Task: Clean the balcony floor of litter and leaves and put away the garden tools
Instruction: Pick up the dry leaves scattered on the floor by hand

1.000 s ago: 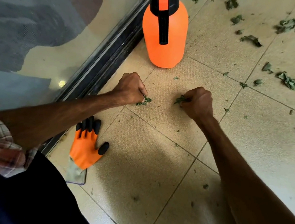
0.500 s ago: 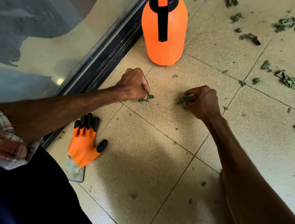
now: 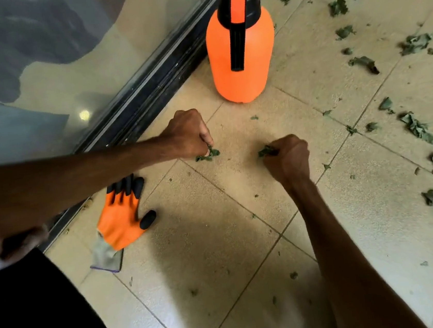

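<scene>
- The tiled balcony floor (image 3: 219,244) is where the work is. Most leaves (image 3: 419,127) lie scattered over the far right tiles, with only crumbs on the near ones.
- A glass door (image 3: 36,63) and its dark track (image 3: 153,90) run along the left side.
- An orange sprayer (image 3: 249,60) stands upright at the far side, just beside the track.
- An orange glove (image 3: 121,223) lies flat at the near left, close to the track. Neither tool is put away yet.
- The right hand (image 3: 287,158) is a fist low over the floor, fingers clamped on a clump (image 3: 265,151) of leaves.
- The left hand (image 3: 187,134), just to its left, has its fingers curled and pinching a small scrap (image 3: 207,155) that touches the tile.
- To do this well, close fully on the scrap before lifting. Keep the right fist tight so dry bits do not crumble out, then work rightwards to the thick patch. Raking pieces together first would probably save many pinches.
</scene>
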